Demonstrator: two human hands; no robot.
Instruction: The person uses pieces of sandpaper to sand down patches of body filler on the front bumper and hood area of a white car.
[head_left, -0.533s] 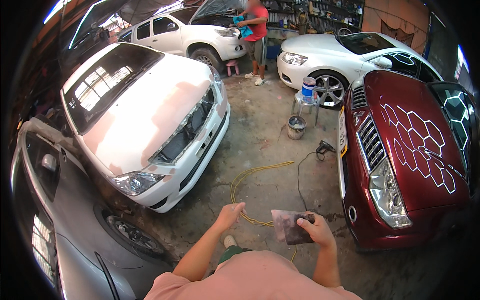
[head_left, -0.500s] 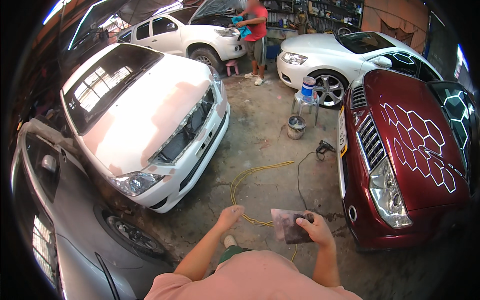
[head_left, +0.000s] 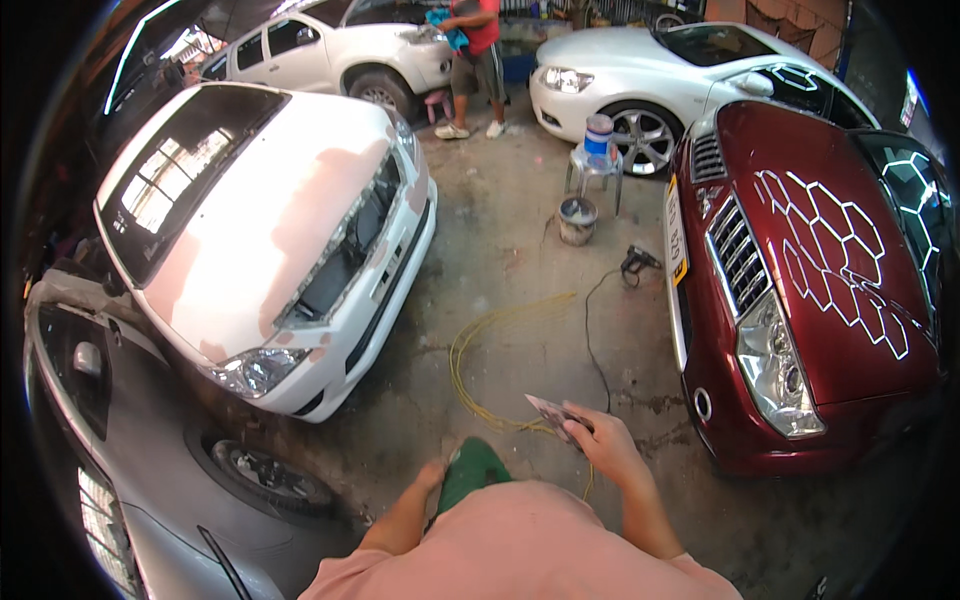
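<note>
My right hand (head_left: pixel 603 443) grips a flat, pink-smeared putty spreader (head_left: pixel 555 412), now seen nearly edge-on, above the concrete floor (head_left: pixel 520 370). My left hand (head_left: pixel 432 474) hangs low beside my green shorts (head_left: pixel 470 470). It is small and blurred, so its fingers cannot be made out. Nearest on the left is a white car (head_left: pixel 290 220) with pinkish patches on its hood and bumper and an open gap where the grille sits. A thin yellow hose (head_left: pixel 462 370) lies curved on the floor beyond my hands.
A dark red car (head_left: pixel 800 260) stands close on the right, a grey car (head_left: pixel 150 430) at lower left. Ahead are a heat gun (head_left: pixel 638 262) with its cord, a bucket (head_left: pixel 577 221) and a stool (head_left: pixel 597 165) bearing a blue-and-white can. A person (head_left: pixel 475 70) holds a blue cloth behind.
My left hand has dropped from in front of me toward my left side. The spreader has turned from broad face to nearly edge-on. The view has tilted lower.
</note>
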